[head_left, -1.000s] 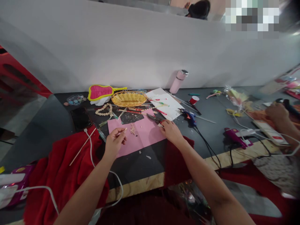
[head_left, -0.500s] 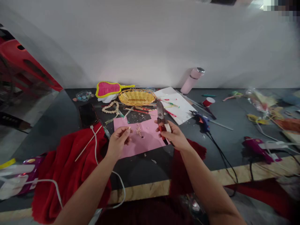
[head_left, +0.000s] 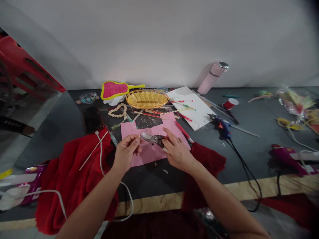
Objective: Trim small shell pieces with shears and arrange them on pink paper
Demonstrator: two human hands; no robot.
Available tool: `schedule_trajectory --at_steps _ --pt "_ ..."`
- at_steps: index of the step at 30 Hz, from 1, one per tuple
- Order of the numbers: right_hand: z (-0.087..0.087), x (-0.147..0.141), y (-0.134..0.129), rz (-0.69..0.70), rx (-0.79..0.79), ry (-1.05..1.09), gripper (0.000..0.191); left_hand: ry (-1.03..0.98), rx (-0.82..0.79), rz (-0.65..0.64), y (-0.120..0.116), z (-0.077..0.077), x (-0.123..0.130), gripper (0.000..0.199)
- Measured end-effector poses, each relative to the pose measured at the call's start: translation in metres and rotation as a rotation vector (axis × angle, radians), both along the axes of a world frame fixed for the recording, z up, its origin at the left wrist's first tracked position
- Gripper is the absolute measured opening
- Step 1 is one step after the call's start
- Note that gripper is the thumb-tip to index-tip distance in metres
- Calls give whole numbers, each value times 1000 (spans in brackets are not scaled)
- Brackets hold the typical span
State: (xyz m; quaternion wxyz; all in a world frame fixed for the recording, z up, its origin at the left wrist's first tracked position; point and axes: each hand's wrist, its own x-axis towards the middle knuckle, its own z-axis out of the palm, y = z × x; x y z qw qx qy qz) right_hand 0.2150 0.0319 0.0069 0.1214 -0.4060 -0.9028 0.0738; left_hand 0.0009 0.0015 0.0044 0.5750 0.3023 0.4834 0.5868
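My right hand [head_left: 175, 149] is wrapped round the handles of a pair of pruning shears [head_left: 152, 137], whose blades point left. The blade tips reach the fingertips of my left hand [head_left: 128, 149]. Thumb and forefinger of that hand pinch a tiny pale piece, too small to name. Both hands are over a sheet of pink paper [head_left: 147, 159] on the dark table. The blades and my right hand cover part of the paper. Behind my left hand lies a heart-shaped piece [head_left: 118, 112] made of small pale bits.
A yellow woven basket [head_left: 147, 99] and a pink hand-mirror shape [head_left: 114, 91] lie at the back. A pink bottle [head_left: 213, 78] leans near the wall. To the right is a blue glue gun [head_left: 223, 127] with a cord; a phone [head_left: 92, 119] and red cloth [head_left: 82, 156] lie left.
My right hand has turned the shears from upright to sideways and brought their blades to my left fingertips. The left hand has barely moved. The view has shifted slightly.
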Motion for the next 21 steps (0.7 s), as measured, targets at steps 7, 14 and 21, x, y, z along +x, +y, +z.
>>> schedule_trajectory --at_steps 7,14,21 --pt "-1 -3 -2 15 46 -50 33 76 26 -65 0 -4 1 16" --pt "0 -6 -3 -3 71 -62 28 133 22 -96 0 -4 1 15" --pt "-10 -3 1 -13 25 93 34 198 50 -117 -2 -6 -1 15"
